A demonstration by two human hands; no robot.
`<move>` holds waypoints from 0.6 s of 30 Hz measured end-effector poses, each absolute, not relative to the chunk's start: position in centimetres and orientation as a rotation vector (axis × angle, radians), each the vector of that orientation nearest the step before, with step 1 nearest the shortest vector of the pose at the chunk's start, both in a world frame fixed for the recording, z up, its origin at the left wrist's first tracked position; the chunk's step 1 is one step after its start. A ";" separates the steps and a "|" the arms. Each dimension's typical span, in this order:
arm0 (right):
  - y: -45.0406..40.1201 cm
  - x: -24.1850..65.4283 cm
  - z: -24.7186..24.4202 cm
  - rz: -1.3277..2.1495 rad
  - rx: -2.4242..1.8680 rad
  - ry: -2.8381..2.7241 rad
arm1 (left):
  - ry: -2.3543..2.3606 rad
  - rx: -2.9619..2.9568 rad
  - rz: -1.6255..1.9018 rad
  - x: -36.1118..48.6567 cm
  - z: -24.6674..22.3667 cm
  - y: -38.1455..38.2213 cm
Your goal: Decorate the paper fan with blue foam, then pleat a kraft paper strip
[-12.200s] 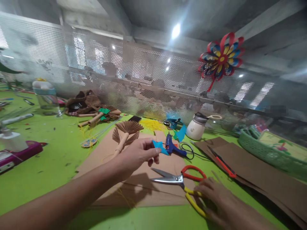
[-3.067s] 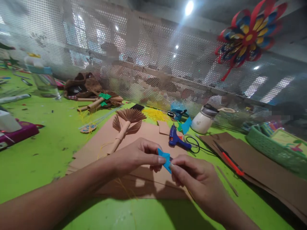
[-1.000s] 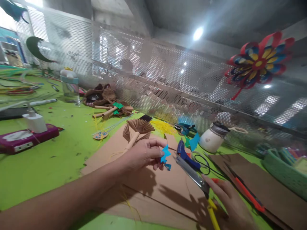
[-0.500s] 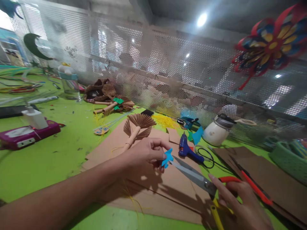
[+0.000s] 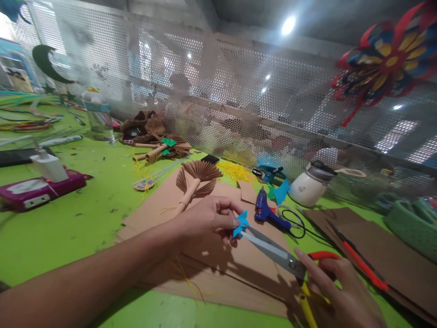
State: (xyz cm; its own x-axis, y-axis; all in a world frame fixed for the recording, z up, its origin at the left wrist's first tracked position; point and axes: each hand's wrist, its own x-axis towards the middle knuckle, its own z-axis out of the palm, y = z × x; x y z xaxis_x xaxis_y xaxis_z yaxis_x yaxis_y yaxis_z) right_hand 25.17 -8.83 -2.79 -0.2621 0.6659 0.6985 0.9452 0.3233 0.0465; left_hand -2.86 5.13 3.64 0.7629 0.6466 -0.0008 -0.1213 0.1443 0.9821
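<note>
My left hand (image 5: 218, 222) pinches the blue paper piece (image 5: 241, 222) at the scissor (image 5: 269, 249) tips, right hand (image 5: 341, 291) gripping the handles; paper's probably light, flimsy, easily creased, best held by its edge.

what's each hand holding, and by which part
The left hand holds the blue paper piece by its left side; the right hand holds the scissors by their red and yellow handles.
</note>
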 end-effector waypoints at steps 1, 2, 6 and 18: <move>-8.9 25.3 -2.9 -0.637 -1.434 -2.032 | 0.469 1.308 0.588 -2.9 3.6 5.0; -8.9 25.5 -2.9 -0.645 -1.448 -2.061 | 0.454 1.299 0.590 -2.9 3.6 5.0; -9.0 26.5 -3.2 -0.722 -1.477 -2.175 | 0.401 1.284 0.570 -3.0 3.7 4.8; -9.3 26.5 -3.3 -0.744 -1.490 -2.227 | 0.392 1.295 0.611 -2.8 3.1 5.1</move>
State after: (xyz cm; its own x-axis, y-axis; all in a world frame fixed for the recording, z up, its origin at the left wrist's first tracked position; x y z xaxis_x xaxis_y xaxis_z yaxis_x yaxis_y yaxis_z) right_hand 26.48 -9.31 -3.33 -0.3796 0.7362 0.5602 0.9251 0.3053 0.2256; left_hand -2.75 5.13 3.06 0.7814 0.6206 0.0653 -0.2001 0.1501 0.9682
